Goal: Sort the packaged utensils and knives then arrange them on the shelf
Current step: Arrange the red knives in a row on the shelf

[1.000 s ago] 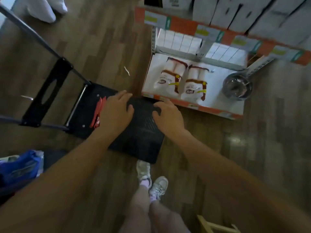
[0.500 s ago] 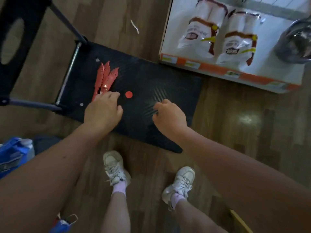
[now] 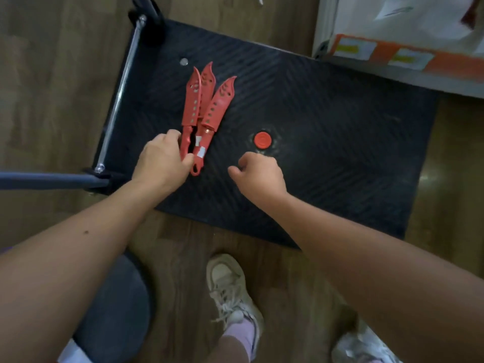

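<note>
Three red knives in perforated red sheaths point(image 3: 207, 106) lie bunched on the black ribbed deck of a platform cart point(image 3: 327, 121), blades pointing away from me. My left hand point(image 3: 163, 161) curls around the handles at their near ends, fingers touching the leftmost handle. My right hand point(image 3: 259, 172) hovers over the deck a little to the right, fingers loosely curled, holding nothing. The white shelf with an orange price strip point(image 3: 408, 55) fills the top right corner.
A red round button point(image 3: 263, 139) sits in the deck just beyond my right hand. The cart's folded handle bars point(image 3: 52, 180) stick out to the left. My two sneakers point(image 3: 230, 292) stand on the wooden floor below the cart.
The camera has dropped closer to the cart. My left hand has closed onto the knife handles; my right hand has shifted slightly toward the knives.
</note>
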A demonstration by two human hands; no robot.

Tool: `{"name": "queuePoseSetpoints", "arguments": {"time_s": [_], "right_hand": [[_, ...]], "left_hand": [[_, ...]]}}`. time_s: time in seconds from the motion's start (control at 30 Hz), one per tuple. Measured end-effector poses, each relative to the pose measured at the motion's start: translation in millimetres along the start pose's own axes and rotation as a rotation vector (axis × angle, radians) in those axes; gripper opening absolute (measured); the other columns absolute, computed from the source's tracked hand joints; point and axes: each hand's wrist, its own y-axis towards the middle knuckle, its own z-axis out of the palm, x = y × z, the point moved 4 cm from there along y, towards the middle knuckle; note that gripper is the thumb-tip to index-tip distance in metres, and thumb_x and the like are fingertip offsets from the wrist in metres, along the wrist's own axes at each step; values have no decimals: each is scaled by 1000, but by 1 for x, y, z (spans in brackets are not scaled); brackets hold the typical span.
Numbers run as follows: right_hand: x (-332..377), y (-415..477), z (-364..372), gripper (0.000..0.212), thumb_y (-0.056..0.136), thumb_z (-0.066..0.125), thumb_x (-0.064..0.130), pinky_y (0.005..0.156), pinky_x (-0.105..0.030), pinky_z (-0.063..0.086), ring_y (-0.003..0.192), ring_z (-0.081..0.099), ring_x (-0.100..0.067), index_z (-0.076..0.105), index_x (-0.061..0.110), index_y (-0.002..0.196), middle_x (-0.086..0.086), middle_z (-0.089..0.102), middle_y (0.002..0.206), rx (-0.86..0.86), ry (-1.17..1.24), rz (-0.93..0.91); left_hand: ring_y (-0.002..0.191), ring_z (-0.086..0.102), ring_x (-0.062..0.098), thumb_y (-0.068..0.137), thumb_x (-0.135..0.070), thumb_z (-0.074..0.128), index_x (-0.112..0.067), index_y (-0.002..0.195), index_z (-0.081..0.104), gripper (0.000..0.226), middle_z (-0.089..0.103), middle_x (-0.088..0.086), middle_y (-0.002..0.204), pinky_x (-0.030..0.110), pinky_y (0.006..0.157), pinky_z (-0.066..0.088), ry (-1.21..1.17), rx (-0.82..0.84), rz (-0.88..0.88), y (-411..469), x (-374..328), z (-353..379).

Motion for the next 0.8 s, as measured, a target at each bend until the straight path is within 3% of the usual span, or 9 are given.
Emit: {"name": "queuePoseSetpoints", "arguments": {"time_s": [0.17,0.27,0.4,0.5,0.6,0.67,0.8], "right_hand": [[16,53,39,43,87,55,48,69,-29,41,95,58,-21,58,10,106,-2,57,92,-56,116,34],[26,76,52,40,85,55,51,67,-30,37,96,60,-25,56,13,96,-4,63,101,-117,105,41],[31,97,58,29,81,58,43,60,-27,37,82,63,-23,63,15,80,0,63,80,-151,159,23],[27,99,47,33,78,64,38,49,-24,34,71,58,-19,49,19,55,2,58,67,-93,229,25],[23,87,20,37,79,65,31,59,-24,38,69,55,-16,44,20,51,2,55,62,-61,215,-13],[22,74,-2,34,80,65,28,65,-26,43,68,56,-15,48,20,52,5,54,58,-61,257,-16],[28,24,-72,19,79,67,33,81,-39,54,81,65,-18,58,20,69,4,63,70,-89,354,-24]], "left_hand": [[121,48,30,88,-35,57,-5,133,39,57,52,14,131,36,94,40,-132,78,-118,36,35,36],[102,58,24,86,-34,61,-9,122,51,44,63,9,113,32,82,45,-215,47,-115,53,40,45],[67,51,9,87,-27,61,-14,102,58,20,58,-5,75,17,54,35,-290,27,-147,75,37,51],[78,60,15,84,-29,64,-17,89,64,14,58,-7,70,26,66,45,-390,45,-182,76,32,51],[84,66,21,83,-22,65,-18,80,64,5,67,1,78,36,81,54,-613,20,-234,65,22,47],[76,67,21,82,-13,64,-14,81,63,1,67,4,75,41,84,55,-766,-24,-249,54,11,37],[65,59,10,87,-13,60,-10,99,60,12,63,-1,72,31,68,52,-961,-73,-209,5,-47,-14]]}}
